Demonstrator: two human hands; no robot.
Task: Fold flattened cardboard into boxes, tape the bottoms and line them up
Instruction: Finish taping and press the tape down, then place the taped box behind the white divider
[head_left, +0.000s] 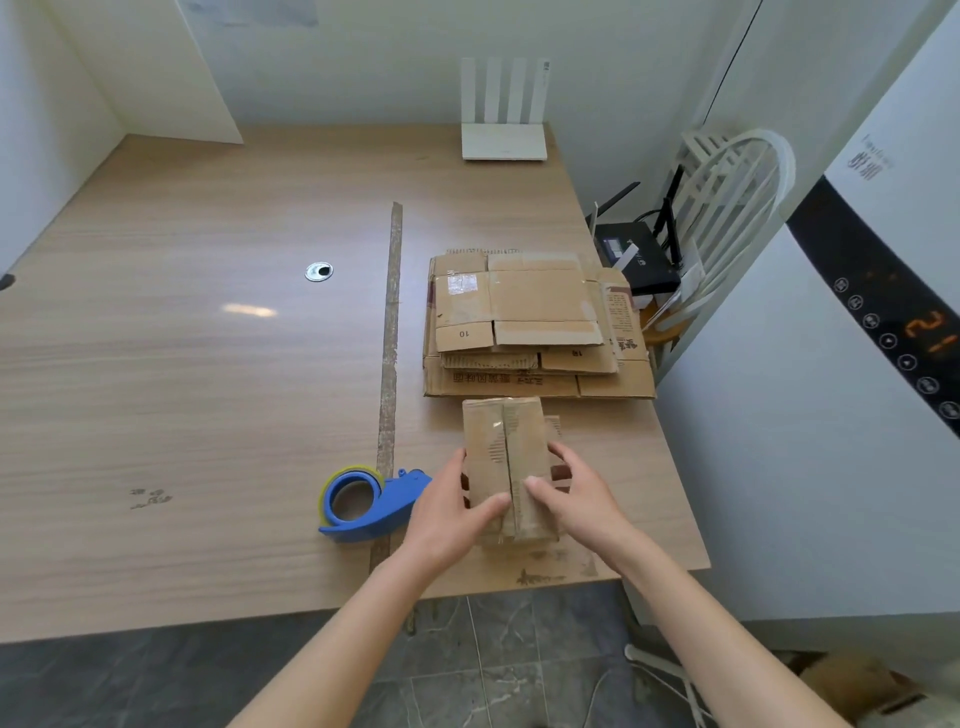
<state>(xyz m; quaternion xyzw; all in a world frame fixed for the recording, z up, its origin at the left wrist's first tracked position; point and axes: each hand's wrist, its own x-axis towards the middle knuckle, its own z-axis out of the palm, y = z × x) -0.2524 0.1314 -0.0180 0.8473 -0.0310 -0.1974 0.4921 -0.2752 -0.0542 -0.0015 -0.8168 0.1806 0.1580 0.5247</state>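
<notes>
Box (506, 467): both my hands' fingers (491, 503) pinch flaps closed; risk: flaps spring apart when I release toward tape (363, 501) at left.

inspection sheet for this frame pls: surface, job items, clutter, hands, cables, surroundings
Surface: wooden table with a worn strip running front to back, a metal grommet and scuff marks near the front left.
Job's things: small box with flaps closed, seam untaped; stack of flattened cardboard behind it; blue tape dispenser left of the box.
Clutter: white router at the back edge.
Hands: left hand and right hand grip the box sides, thumbs on the flaps.
Cables: white cable on the floor.
Surroundings: black router, white chair, white appliance to the right.
</notes>
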